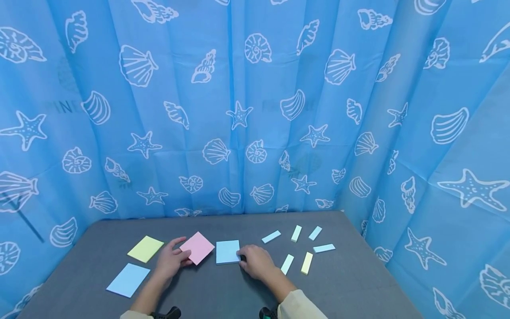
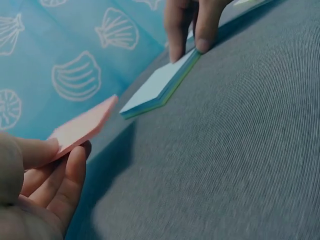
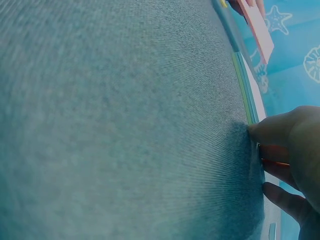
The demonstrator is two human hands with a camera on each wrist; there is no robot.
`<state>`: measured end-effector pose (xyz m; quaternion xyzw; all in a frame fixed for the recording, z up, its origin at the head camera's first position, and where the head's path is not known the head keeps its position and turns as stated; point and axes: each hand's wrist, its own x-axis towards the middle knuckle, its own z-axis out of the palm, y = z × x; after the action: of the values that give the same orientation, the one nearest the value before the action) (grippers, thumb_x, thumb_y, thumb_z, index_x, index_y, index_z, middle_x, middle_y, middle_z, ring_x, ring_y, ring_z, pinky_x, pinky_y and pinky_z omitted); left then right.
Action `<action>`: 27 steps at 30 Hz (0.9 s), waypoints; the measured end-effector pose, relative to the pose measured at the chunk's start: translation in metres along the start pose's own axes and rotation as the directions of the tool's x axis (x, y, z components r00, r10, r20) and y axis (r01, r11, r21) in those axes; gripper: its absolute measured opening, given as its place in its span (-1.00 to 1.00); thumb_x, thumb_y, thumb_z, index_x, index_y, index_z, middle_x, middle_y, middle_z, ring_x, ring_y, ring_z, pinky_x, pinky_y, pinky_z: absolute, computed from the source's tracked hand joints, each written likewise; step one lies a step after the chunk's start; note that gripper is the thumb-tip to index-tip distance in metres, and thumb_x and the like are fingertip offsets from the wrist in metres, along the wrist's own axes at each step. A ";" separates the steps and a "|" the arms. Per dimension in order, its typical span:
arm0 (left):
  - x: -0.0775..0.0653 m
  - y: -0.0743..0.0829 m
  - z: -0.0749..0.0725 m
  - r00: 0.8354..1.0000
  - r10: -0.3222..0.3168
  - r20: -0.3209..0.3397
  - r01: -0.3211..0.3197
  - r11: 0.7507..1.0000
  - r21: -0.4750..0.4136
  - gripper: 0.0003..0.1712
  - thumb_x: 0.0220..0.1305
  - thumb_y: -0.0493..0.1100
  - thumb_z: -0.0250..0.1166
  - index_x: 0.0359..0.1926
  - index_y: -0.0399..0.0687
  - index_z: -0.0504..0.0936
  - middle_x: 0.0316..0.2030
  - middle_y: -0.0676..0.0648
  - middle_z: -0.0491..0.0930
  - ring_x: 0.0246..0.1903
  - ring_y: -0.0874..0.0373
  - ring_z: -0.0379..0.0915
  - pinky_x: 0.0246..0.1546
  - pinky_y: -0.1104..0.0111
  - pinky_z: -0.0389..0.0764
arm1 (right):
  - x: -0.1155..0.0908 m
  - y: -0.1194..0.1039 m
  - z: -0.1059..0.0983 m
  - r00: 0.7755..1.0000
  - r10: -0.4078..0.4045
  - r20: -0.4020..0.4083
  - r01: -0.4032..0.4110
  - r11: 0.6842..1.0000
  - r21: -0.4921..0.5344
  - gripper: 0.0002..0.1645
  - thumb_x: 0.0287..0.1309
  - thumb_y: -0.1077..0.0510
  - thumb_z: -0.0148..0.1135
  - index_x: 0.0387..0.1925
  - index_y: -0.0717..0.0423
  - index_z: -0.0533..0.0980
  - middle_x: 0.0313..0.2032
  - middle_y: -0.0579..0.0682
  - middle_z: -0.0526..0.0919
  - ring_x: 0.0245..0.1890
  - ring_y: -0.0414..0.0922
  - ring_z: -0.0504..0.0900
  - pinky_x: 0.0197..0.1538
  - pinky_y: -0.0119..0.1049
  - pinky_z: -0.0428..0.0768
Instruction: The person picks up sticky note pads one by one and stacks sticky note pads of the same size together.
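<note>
My left hand (image 1: 171, 261) pinches a pink sticky note pad (image 1: 198, 248) between thumb and fingers. In the left wrist view, this pink pad (image 2: 82, 125) is raised above the table, and a shadow lies below it. Just right of it is a square stack of sticky note pads (image 1: 228, 252), light blue on top. Blue and green layers show along the side of the stack (image 2: 165, 87) in the left wrist view. My right hand (image 1: 256, 261) grips the stack at its right edge, thumb on the near side; the other fingertips are partly hidden.
Yellow sticky notes (image 1: 145, 249) and light blue sticky notes (image 1: 128, 280) lie left of my left hand. Several narrow note strips in blue, green and yellow, among them a yellow strip (image 1: 307, 263), are scattered to the right. A blue shell-patterned curtain (image 1: 255, 133) hangs behind the grey table (image 1: 350, 283).
</note>
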<state>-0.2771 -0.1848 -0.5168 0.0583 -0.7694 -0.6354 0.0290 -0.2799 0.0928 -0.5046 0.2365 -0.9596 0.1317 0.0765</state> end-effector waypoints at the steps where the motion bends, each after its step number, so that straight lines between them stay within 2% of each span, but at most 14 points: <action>1: 0.000 0.001 0.003 1.000 0.001 0.017 -0.001 1.000 0.003 -0.44 0.35 -0.31 0.22 0.33 -0.23 0.31 -0.32 -0.18 0.61 -0.44 0.05 0.60 -0.41 0.32 0.64 | 0.000 0.000 0.000 1.000 0.001 -0.001 -0.001 1.000 -0.001 -0.68 0.16 0.07 0.37 -0.02 -0.02 0.67 -0.06 -0.09 0.68 0.02 -0.12 0.60 0.03 -0.11 0.55; 7: 0.000 0.000 0.018 0.997 0.015 0.080 -0.017 0.999 0.031 -0.53 0.33 -0.31 0.24 0.23 -0.23 0.43 -0.35 -0.14 0.60 -0.47 0.05 0.57 -0.42 0.31 0.64 | 0.000 0.000 0.001 1.000 -0.007 -0.002 0.007 1.000 0.002 -0.67 0.17 0.07 0.37 -0.01 -0.01 0.66 -0.05 -0.08 0.68 0.04 -0.11 0.59 0.05 -0.11 0.54; 10: 0.001 0.001 0.025 0.995 0.052 0.089 -0.062 0.992 0.109 -0.58 0.30 -0.34 0.26 0.17 -0.24 0.50 -0.37 -0.14 0.56 -0.51 0.07 0.55 -0.46 0.32 0.63 | -0.001 0.000 0.001 1.000 -0.012 -0.009 0.012 1.000 -0.002 -0.67 0.17 0.07 0.36 -0.01 -0.01 0.66 -0.05 -0.08 0.68 0.04 -0.11 0.60 0.05 -0.11 0.54; 13: 0.003 0.004 0.031 0.993 0.103 0.065 -0.117 0.959 0.260 -0.64 0.24 -0.36 0.30 0.07 -0.22 0.59 -0.28 -0.15 0.58 -0.46 0.08 0.54 -0.43 0.28 0.63 | -0.001 0.000 0.001 1.000 -0.007 -0.015 0.007 1.000 -0.004 -0.67 0.17 0.07 0.36 -0.01 -0.01 0.66 -0.05 -0.09 0.68 0.03 -0.11 0.60 0.06 -0.12 0.54; 15: 0.004 0.007 0.036 0.989 0.142 0.043 -0.148 0.920 0.362 -0.67 0.20 -0.36 0.33 0.02 -0.22 0.63 -0.19 -0.16 0.60 -0.33 0.02 0.56 -0.29 0.17 0.62 | -0.001 0.000 0.001 1.000 -0.002 -0.015 0.002 1.000 0.000 -0.67 0.17 0.07 0.36 -0.01 -0.01 0.66 -0.05 -0.09 0.68 0.03 -0.11 0.60 0.06 -0.12 0.54; 17: 0.005 0.009 0.041 0.986 0.168 0.016 -0.159 0.893 0.422 -0.66 0.17 -0.35 0.35 0.00 -0.20 0.64 -0.09 -0.18 0.61 -0.17 -0.04 0.54 -0.13 0.06 0.57 | -0.001 0.000 0.001 1.000 0.004 -0.013 -0.004 1.000 0.003 -0.67 0.17 0.06 0.36 -0.01 -0.01 0.66 -0.05 -0.08 0.68 0.03 -0.11 0.60 0.06 -0.12 0.54; 20: 0.004 0.011 0.049 0.979 0.203 0.001 -0.182 0.876 0.446 -0.61 0.14 -0.35 0.38 0.03 -0.18 0.63 -0.03 -0.22 0.56 -0.15 -0.08 0.52 -0.10 0.02 0.54 | -0.001 -0.001 0.000 1.000 0.015 -0.016 -0.015 1.000 0.017 -0.66 0.15 0.06 0.38 -0.02 0.00 0.67 -0.05 -0.08 0.68 0.03 -0.10 0.60 0.06 -0.12 0.54; 24: -0.001 0.012 0.059 0.968 0.249 0.024 -0.234 0.864 0.446 -0.54 0.10 -0.34 0.43 0.07 -0.13 0.61 0.02 -0.23 0.51 -0.23 -0.01 0.51 -0.19 0.11 0.61 | 0.000 -0.001 0.001 0.999 0.041 -0.015 -0.040 0.998 0.053 -0.64 0.13 0.07 0.40 -0.02 0.02 0.66 -0.05 -0.06 0.68 0.03 -0.08 0.60 0.07 -0.11 0.52; 27: -0.006 0.012 0.065 0.958 0.279 0.060 -0.273 0.838 0.472 -0.49 0.07 -0.29 0.48 0.10 -0.13 0.60 0.06 -0.22 0.52 -0.08 -0.07 0.50 -0.05 0.06 0.57 | 0.000 -0.001 0.002 0.998 0.060 -0.014 -0.059 0.996 0.071 -0.61 0.11 0.07 0.42 0.00 0.03 0.64 -0.05 -0.04 0.67 0.02 -0.07 0.59 0.07 -0.08 0.52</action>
<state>-0.2797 -0.1187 -0.5176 -0.0442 -0.9018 -0.4158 0.1092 -0.2794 0.0917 -0.5061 0.2092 -0.9604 0.1695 0.0720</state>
